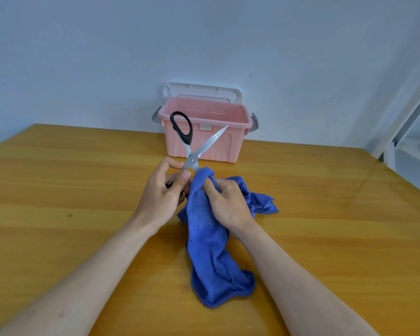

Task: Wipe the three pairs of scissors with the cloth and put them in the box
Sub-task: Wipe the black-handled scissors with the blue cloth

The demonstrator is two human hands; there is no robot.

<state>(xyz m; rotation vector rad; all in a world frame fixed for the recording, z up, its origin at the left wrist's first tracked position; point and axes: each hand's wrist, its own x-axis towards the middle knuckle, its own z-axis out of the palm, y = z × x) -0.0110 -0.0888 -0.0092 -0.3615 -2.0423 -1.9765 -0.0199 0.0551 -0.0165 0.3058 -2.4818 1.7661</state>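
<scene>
Cloth (211,251) bunched in right hand (228,202) fingers; open scissors (192,151) pinched by left hand (163,190) fingers; box (230,146) beyond.

Plain room: wooden table (83,190) against a bare pale wall (107,57).

box (205,141) behind scissors (192,151), cloth (211,251) on table (325,214)

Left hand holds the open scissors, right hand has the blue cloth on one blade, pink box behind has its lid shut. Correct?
Not quite: the pink box is open, its lid tilted back against the wall, per the head view. The rest stands: left hand holds the open scissors, right hand has the blue cloth on one blade.
</scene>
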